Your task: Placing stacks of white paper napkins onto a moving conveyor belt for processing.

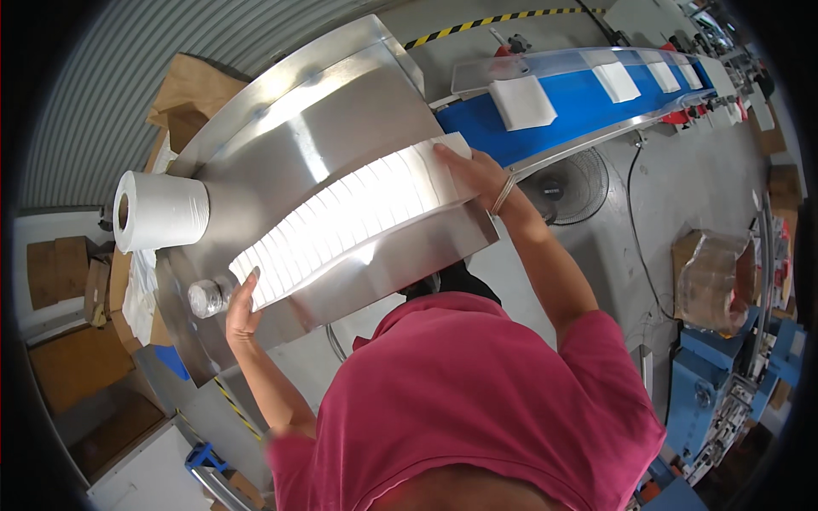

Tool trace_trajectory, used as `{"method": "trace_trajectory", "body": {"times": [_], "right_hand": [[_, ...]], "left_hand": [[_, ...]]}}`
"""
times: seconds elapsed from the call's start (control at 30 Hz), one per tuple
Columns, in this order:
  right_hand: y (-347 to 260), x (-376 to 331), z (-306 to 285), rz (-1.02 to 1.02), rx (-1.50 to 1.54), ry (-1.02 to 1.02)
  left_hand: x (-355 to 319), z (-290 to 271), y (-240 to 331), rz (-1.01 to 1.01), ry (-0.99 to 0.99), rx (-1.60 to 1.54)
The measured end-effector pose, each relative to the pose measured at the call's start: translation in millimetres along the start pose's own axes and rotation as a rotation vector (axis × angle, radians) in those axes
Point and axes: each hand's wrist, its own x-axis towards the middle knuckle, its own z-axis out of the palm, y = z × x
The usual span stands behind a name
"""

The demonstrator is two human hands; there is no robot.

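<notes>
A long row of white folded tissue stacks (354, 217) lies across a steel table (341, 111), pressed between two hands.

The left hand (241, 311) presses flat, fingers extended, against the row's near-left end; the right hand (473, 175), fingers spread open, pushes on its far-right end. Just left of the left hand sits a small wrapped roll (206, 298); farther left stands a large white paper roll (162, 210). To the right, a blue conveyor belt (588, 98) carries single white stacks (521, 102) away. Cardboard boxes (192, 94) crowd the table's far-left edge.
</notes>
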Motion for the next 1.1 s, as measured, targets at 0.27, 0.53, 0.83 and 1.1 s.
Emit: {"method": "trace_trajectory", "body": {"times": [0.27, 0.53, 0.83, 1.1], "right_hand": [[-4, 2, -13, -0.233, -0.754, 0.310], [34, 49, -70, -0.229, 0.877, 0.159], [-18, -19, 11, -0.039, -0.323, 0.124], [11, 8, -12, -0.223, -0.631, 0.086]], "left_hand": [[1, -3, -3, 0.020, -0.001, -0.025], [2, 3, -2, 0.012, -0.005, -0.040], [1, 9, 1, -0.013, 0.015, 0.009], [4, 4, -4, 0.011, -0.012, -0.027]]}}
